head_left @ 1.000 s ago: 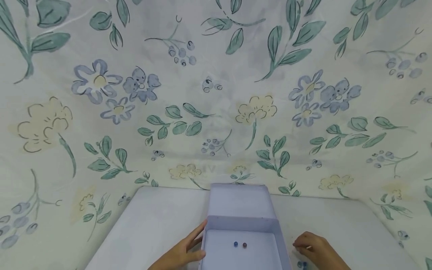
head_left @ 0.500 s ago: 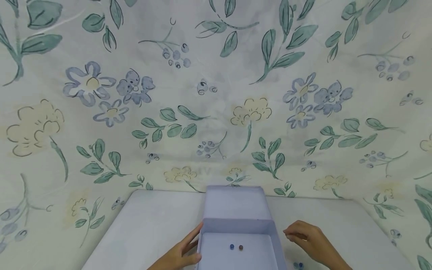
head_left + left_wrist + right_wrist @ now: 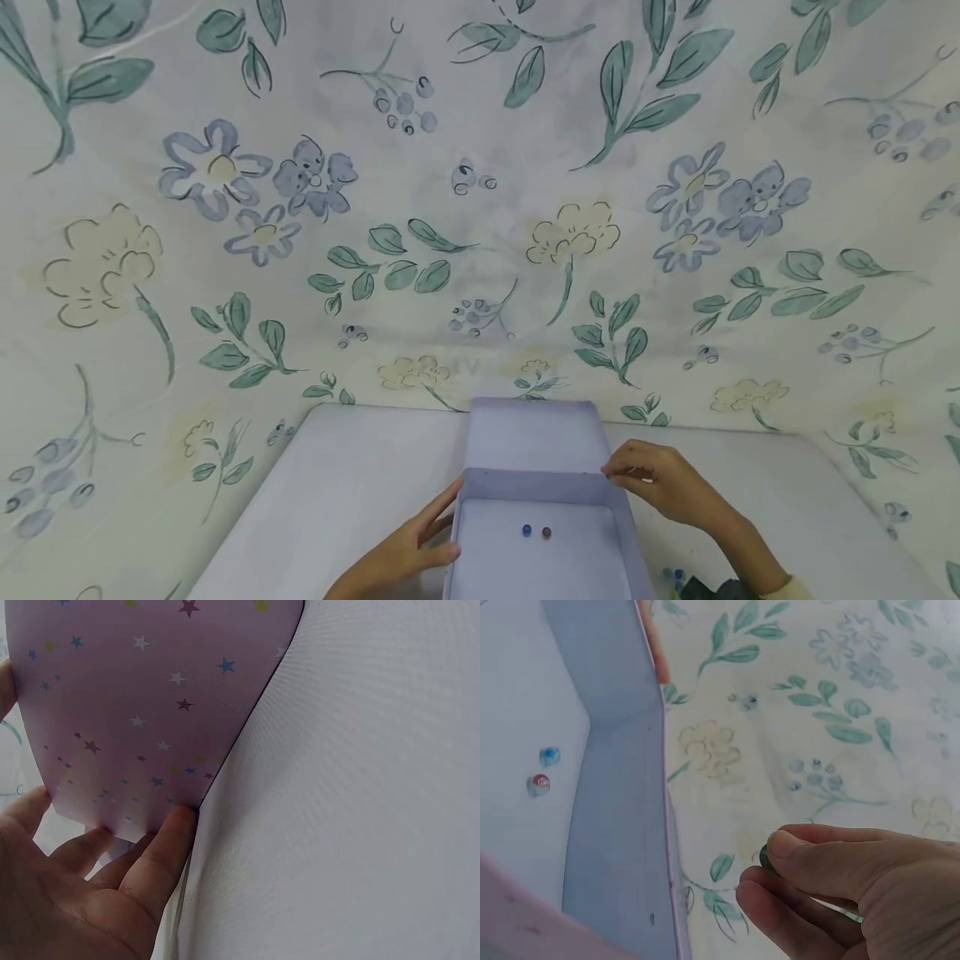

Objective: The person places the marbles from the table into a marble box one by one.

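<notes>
My left hand (image 3: 408, 546) rests against the left wall of a pale lilac open box (image 3: 551, 487); in the left wrist view, its spread fingers touch the star-patterned outer side (image 3: 150, 697). By the box's far right corner, my right hand (image 3: 660, 483) pinches a small dark marble (image 3: 766, 859) between thumb and fingers, seen best in the right wrist view. On the box floor lie a blue marble (image 3: 527, 530) and a reddish-brown marble (image 3: 546, 533), side by side and slightly apart. The box's near end falls outside the head view.
Behind the box, a lilac flap or lid (image 3: 536, 433) lies flat on the white table (image 3: 360, 467). A few blue marbles (image 3: 675, 575) sit on the table right of the box, near a dark wrist-worn item (image 3: 716, 590). Floral cloth (image 3: 480, 350) hangs behind.
My right hand has moved up and left, from beside the loose marbles to the box's far right corner. The left hand stays on the box wall. Both marbles inside keep their places.
</notes>
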Demonstrator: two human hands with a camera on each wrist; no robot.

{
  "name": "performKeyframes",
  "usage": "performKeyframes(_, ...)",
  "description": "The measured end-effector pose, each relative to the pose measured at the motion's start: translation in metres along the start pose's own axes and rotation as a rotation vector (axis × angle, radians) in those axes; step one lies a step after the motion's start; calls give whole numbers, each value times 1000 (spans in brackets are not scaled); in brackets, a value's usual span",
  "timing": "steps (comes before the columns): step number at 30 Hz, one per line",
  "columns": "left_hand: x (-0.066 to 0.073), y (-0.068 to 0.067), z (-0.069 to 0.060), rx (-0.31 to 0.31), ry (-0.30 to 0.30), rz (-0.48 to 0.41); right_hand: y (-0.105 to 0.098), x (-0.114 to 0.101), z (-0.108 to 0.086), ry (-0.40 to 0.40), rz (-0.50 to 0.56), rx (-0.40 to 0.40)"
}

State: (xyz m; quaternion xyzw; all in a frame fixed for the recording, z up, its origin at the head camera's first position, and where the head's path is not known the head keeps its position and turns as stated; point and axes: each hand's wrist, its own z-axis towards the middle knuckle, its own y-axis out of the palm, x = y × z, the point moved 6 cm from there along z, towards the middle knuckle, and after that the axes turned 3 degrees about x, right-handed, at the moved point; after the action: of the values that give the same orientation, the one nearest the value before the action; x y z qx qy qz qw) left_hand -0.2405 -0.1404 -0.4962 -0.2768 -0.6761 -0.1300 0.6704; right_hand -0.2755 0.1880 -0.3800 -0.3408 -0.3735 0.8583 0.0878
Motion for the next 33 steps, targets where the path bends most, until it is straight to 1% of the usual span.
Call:
performKeyframes(4,0,-3,2,-5,11,-1,7,-3,13,-35,-1,-41)
performKeyframes(7,1,-5,3,-4,28,9,16,-4,24,-37,-8,-81)
performKeyframes(11,1,-5,3,-2,24,2,27,-7,38,-42,-6,-134)
performKeyframes(13,0,-3,2,-8,24,-7,34,-9,45,-33,-8,-174)
performKeyframes(17,0,-1,2,-15,33,-10,48,-11,57,14,-25,-270)
performKeyframes(19,0,0,2,-14,28,-17,56,-13,61,36,-32,-310)
performKeyframes(24,-2,0,1,-4,-2,-28,81,-14,67,29,-61,-360)
performKeyframes(28,-2,0,1,-1,-18,-33,100,-13,66,12,-92,-391)
performKeyframes(33,-1,0,0,-8,-9,-28,114,-7,60,32,-139,-412)
